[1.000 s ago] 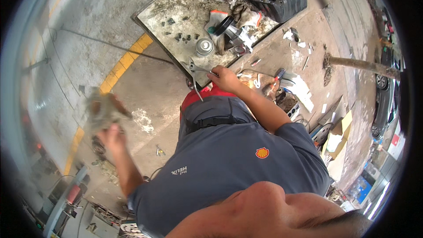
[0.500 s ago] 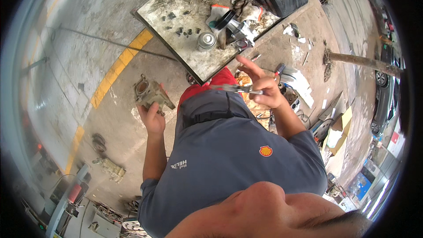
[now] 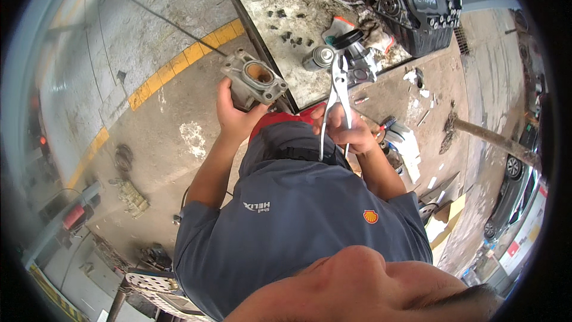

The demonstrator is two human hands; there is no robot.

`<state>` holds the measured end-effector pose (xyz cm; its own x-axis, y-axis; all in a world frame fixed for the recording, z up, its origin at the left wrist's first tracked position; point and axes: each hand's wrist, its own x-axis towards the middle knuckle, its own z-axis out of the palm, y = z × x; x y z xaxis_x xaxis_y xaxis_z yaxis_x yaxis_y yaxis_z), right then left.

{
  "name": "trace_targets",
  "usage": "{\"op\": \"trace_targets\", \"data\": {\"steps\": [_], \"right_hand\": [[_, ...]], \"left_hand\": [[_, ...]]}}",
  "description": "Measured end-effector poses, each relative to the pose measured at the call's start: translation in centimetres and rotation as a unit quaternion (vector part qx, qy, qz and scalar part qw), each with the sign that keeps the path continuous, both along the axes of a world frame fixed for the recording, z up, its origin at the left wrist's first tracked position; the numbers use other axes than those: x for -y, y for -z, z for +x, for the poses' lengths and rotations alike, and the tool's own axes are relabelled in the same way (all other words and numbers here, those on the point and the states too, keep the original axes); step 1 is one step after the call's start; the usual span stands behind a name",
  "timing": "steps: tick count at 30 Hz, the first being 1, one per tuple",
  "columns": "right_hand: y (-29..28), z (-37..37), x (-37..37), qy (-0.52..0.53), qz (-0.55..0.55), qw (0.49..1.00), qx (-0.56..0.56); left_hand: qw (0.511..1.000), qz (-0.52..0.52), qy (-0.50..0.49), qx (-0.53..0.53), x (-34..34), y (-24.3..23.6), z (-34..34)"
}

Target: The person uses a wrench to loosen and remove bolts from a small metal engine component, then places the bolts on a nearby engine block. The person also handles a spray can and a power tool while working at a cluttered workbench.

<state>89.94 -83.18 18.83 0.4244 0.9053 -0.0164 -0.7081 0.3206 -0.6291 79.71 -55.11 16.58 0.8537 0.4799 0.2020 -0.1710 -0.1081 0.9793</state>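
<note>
My left hand (image 3: 235, 113) grips a grey cast metal housing (image 3: 253, 77) with a round opening, browned inside, held just off the workbench's (image 3: 295, 92) near left corner. My right hand (image 3: 345, 128) holds silver slip-joint pliers (image 3: 338, 83) by the handles, jaws pointing toward the bench. On the bench lie a spray can (image 3: 319, 56), a black-and-silver pulley assembly (image 3: 363, 59), a stained glove (image 3: 381, 39) and several small black fittings (image 3: 288, 39).
A large black engine assembly (image 3: 417, 6) occupies the bench's far right. Metal scraps, a cast part (image 3: 131, 197), cardboard (image 3: 447, 220) and an upright-handled broom (image 3: 494, 140) are on the floor. A parked car (image 3: 512, 179) stands at the far right.
My left hand has brought the housing from the lower left up to the bench corner. My right hand has lifted the pliers off the bench and turned them upright.
</note>
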Motion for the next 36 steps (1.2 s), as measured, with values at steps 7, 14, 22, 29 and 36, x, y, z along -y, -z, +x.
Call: {"op": "trace_targets", "data": {"steps": [7, 14, 22, 29, 36], "right_hand": [[-4.3, 0.9, -1.5, 0.010, -0.247, 0.894, 0.374], [-5.5, 2.6, -5.0, 0.108, -0.354, 0.583, 0.724], [-5.8, 4.7, -5.1, 0.081, -0.375, 0.439, 0.812], [-5.5, 5.3, -4.3, 0.111, -0.368, 0.492, 0.781], [-5.6, 5.7, -4.4, 0.147, -0.414, 0.552, 0.708]], "left_hand": [[0.969, 0.240, -0.026, 0.055, -2.1, -1.0, 0.1], [0.956, 0.278, 0.045, 0.084, -1.6, -1.0, 0.1], [0.962, 0.240, 0.094, 0.090, 0.0, -0.6, 0.2], [0.982, 0.135, 0.127, 0.021, 1.0, -0.7, -0.2], [0.984, 0.020, 0.176, -0.002, 1.0, -0.7, 0.2]]}}
